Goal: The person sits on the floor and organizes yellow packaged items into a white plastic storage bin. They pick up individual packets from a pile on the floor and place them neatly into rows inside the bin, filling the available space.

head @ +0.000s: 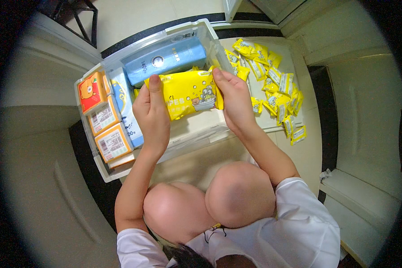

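A yellow pack of wet wipes (pixel 187 95) with cartoon figures is stretched between my two hands above a clear plastic storage box (pixel 201 137). My left hand (pixel 152 114) grips its left end, thumb on top. At its right end my right hand (pixel 236 100) pinches the corner. Inside the box, a blue tissue pack (pixel 167 58) lies along the far side, and a white-and-blue pack (pixel 122 97) stands beside small orange-edged tissue packs (pixel 112 142) at the left. A red bear-print pack (pixel 92 92) rests at the left rim. Part of the box's contents is hidden behind the held pack.
Many small yellow packets (pixel 273 83) lie scattered on a pale lid or board (pixel 296 60) right of the box. Cabinet-like panels stand at both sides. A black metal frame (pixel 93 26) is at the top left, and a white ledge (pixel 358 191) is at the lower right.
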The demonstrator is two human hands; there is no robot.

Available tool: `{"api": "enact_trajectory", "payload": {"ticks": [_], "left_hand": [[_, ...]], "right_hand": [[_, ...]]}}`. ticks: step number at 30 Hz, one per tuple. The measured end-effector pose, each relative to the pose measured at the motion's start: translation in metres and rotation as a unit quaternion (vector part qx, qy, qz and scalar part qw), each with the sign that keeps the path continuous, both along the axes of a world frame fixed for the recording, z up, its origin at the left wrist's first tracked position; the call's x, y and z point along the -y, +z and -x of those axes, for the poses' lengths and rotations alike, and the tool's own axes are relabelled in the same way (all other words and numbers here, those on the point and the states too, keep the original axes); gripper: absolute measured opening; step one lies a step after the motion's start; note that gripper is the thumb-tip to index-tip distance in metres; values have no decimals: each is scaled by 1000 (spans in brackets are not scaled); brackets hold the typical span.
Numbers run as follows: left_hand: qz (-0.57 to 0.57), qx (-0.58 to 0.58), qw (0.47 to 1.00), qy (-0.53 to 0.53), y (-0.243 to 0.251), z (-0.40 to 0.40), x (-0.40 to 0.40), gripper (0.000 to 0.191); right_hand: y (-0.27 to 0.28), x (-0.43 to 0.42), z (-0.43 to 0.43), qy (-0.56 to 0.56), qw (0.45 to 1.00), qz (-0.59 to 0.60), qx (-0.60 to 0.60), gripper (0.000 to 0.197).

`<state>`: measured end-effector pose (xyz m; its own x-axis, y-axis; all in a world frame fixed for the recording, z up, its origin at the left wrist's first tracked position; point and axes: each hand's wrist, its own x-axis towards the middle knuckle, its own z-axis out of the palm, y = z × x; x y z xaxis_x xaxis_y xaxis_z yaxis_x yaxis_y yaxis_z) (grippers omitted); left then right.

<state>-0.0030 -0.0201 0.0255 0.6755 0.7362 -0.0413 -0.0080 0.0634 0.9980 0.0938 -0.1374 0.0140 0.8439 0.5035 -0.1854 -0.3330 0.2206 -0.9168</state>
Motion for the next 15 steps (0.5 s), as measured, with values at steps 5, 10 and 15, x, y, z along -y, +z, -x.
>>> {"api": "enact_trajectory", "payload": {"ticks": [5, 10, 15], "left_hand": [[-13, 23, 1000, -14, -2, -1, -2, 38], [163, 18, 979, -124, 15, -2, -9, 33], [237, 85, 959, -126, 14, 1, -16, 34]], "right_hand": [[18, -2, -16, -89, 846, 249, 462, 17], [53, -6, -30, -44, 821, 221, 525, 16], [56, -21, -32, 72, 939, 130, 310, 27]]}}
